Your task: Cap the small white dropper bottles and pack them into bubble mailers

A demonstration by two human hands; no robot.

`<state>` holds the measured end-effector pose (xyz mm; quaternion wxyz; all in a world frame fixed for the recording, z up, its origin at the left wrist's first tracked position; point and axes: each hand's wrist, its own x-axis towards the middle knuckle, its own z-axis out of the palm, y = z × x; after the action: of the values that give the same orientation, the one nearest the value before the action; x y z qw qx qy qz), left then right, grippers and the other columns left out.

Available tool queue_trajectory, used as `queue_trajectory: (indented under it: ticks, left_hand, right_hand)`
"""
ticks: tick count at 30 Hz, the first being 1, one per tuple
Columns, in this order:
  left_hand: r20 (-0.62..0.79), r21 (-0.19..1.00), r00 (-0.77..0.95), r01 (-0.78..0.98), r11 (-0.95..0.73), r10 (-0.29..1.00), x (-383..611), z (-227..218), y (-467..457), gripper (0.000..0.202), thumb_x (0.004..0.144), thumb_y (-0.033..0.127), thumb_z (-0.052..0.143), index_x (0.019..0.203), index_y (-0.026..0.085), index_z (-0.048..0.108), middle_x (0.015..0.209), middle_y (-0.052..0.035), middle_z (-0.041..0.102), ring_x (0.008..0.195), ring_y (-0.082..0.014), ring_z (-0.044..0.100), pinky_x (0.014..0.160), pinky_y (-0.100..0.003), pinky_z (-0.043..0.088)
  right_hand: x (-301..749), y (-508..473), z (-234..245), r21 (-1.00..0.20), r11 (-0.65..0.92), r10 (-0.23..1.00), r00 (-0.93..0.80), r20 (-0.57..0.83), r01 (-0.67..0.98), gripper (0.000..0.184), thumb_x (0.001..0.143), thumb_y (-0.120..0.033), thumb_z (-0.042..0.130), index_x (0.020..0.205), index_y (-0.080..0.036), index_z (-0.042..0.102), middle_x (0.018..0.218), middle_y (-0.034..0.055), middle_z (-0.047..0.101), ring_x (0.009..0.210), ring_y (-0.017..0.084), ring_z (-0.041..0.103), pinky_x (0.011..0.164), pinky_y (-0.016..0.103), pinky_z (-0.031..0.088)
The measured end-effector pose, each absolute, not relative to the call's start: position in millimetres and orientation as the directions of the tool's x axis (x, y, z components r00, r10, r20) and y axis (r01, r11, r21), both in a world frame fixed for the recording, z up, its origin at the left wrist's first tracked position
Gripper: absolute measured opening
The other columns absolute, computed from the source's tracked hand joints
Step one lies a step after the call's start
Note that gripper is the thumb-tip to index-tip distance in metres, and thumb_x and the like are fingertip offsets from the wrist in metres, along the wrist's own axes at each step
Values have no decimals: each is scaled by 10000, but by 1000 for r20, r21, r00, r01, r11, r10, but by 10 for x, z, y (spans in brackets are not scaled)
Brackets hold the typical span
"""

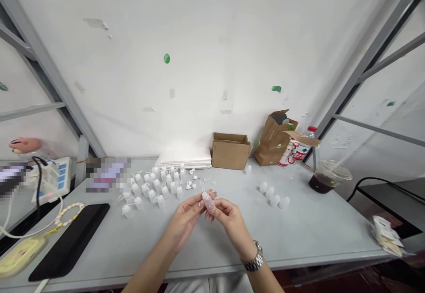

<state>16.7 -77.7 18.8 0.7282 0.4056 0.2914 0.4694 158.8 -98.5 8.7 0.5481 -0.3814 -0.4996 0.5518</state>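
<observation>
Small plastic bottle (208, 202) held above table (299, 235) centre, pinched by left hand (186, 220) and right hand (230, 217), both closed on it, fingertip grip keeping top exposed. Bottle cluster (156, 184) at 11 o'clock.

Small clear bottle (209, 202) between both hands' fingers (200, 203)

Bottle cluster (156, 186) left of the held bottle (208, 202), four bottles (274, 195) right, cardboard box (230, 151) behind, on the table (299, 235).

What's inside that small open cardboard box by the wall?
Only the cardboard box flaps, folded partly inward, and a dark strip of its inside show. The front wall and flaps hide any contents from this angle.
</observation>
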Motion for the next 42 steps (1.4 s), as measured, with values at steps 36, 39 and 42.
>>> queue_trajectory:
  ticks: [36, 39, 42]
  left_hand:
    - [-127, 841, 84, -520, 152, 988, 151, 75, -1019, 334, 627, 451, 734, 785, 165, 662, 1015, -133, 705, 1109, -312, 543, 812, -348, 456]
    - [-108, 863, 95, -485, 141, 990, 79, 75, -1034, 388, 645, 465, 716, 882, 161, 675, 1047, -135, 691, 1079, -301, 559, 813, -337, 460]
    - [-66, 912, -31, -407, 47, 997, -50, 93, -1022, 380, 704, 467, 663, 950, 177, 667, 987, -93, 702, 1011, -254, 589, 837, -312, 451]
  right_hand:
    - [1179, -1132, -58, -986, 77, 997, -17, 80, -149, 231, 684, -389, 700, 745, -175, 642, 595, -19, 598, 565, 129, 542, 573, 249, 451]
    - [1193, -1104, -55, -984, 47, 989, -134, 71, -173, 258, 684, -420, 696, 755, -177, 646, 628, -10, 630, 582, 132, 573, 603, 258, 464]
    - [1276, -920, -12, -994, 104, 931, -349, 103, -15, 262, 746, -428, 636, 826, -181, 671, 693, 11, 676, 649, 151, 623, 648, 272, 489]
